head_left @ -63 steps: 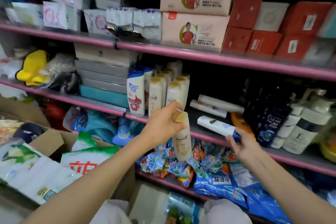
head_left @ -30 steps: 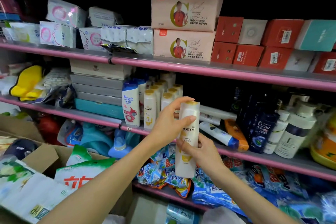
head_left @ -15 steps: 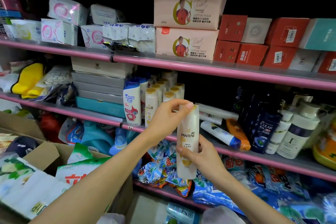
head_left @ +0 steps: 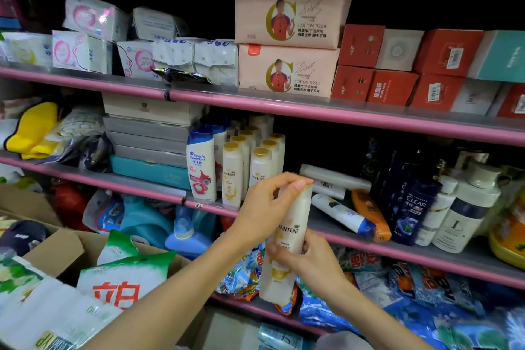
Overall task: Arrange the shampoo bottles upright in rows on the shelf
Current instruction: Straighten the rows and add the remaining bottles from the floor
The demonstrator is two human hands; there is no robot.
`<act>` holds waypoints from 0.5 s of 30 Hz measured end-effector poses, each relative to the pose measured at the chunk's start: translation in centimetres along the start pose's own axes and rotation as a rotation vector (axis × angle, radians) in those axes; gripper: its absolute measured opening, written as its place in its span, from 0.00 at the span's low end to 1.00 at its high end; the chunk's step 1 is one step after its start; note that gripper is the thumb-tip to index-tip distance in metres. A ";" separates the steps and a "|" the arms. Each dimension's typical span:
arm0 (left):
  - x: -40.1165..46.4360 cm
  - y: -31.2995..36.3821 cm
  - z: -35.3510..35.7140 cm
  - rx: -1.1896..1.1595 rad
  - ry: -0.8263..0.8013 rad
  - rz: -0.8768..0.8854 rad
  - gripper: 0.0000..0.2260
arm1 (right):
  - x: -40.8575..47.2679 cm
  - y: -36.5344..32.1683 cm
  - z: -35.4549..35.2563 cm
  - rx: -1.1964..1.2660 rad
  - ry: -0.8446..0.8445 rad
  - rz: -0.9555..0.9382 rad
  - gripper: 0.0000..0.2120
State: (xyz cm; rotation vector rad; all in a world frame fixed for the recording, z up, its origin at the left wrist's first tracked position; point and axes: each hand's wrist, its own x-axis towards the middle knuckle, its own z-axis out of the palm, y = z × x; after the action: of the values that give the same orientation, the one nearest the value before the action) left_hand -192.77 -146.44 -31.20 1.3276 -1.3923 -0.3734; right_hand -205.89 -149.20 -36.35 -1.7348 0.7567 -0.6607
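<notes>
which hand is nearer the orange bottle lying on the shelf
Right. The right hand grips the lower body of the held Pantene bottle, just below and left of the orange bottle. The left hand pinches the cap, farther left of it.

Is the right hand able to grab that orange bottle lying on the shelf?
Probably not right now: the right hand is busy gripping the Pantene bottle. The path to the orange bottle looks open otherwise.

Open shelf [head_left: 326, 223] space lies right of the upright Pantene bottles [head_left: 260, 167]; lying tubes [head_left: 338, 214] and dark Clear bottles [head_left: 413, 207] block farther right.
</notes>
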 end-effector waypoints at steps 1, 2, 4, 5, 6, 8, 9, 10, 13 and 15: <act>0.1 -0.1 0.0 0.019 -0.010 0.006 0.09 | 0.2 0.1 0.0 0.000 0.000 0.011 0.14; 0.3 -0.3 0.0 0.030 -0.008 0.008 0.09 | 0.5 0.0 0.0 -0.005 0.000 0.019 0.14; 0.7 -0.7 -0.3 0.013 0.031 0.001 0.10 | 1.2 -0.2 -0.6 -0.037 -0.020 0.023 0.17; 0.9 -0.9 -0.4 -0.014 0.061 -0.006 0.09 | 1.7 -0.3 -1.0 -0.073 -0.042 0.015 0.18; 1.2 -1.1 -0.6 -0.042 0.092 -0.014 0.09 | 2.1 -0.4 -1.5 -0.112 -0.068 0.003 0.19; 1.7 -1.6 -0.8 -0.088 0.148 -0.024 0.09 | 3.0 -0.6 -2.3 -0.155 -0.094 -0.017 0.19; 1.9 -1.8 -0.8 -0.108 0.171 -0.026 0.09 | 3.4 -0.6 -2.5 -0.157 -0.087 -0.031 0.18; 2.1 -2.0 -0.8 -0.126 0.184 -0.026 0.09 | 3.9 -0.5 -2.7 -0.155 -0.069 -0.050 0.17; 2.9 -2.4 -0.6 -0.098 0.166 -0.009 0.09 | 5.1 0.2 -2.8 -0.157 -0.023 -0.081 0.14; 3.3 -3.1 -0.5 -0.044 0.115 -0.016 0.10 | 5.8 0.8 -2.7 -0.164 -0.019 -0.070 0.14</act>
State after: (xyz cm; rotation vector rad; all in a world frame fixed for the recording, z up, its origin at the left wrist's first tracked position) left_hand -189.97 -149.98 -31.99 1.3046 -1.2718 -0.3318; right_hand -204.32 -155.49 -36.04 -1.9224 0.7572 -0.6438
